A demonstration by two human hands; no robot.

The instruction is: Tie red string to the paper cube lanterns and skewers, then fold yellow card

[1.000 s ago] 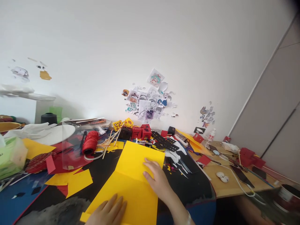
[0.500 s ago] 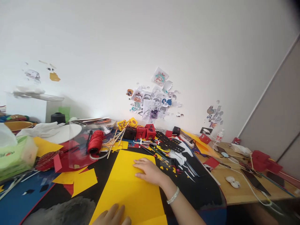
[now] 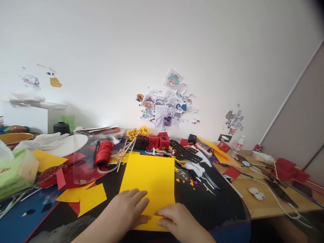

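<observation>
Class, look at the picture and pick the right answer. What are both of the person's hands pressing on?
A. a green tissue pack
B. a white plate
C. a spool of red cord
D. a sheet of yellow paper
D: the left hand and the right hand both lie flat on the near edge of the yellow paper, while the red cord sits apart, farther back.

Yellow paper sheet (image 3: pixel 152 179), red twine spool (image 3: pixel 103 153) (black mat (image 3: pixel 202 202)).

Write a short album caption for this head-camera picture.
Both hands, left and right, press a yellow paper sheet flat on a cluttered craft table.
</observation>
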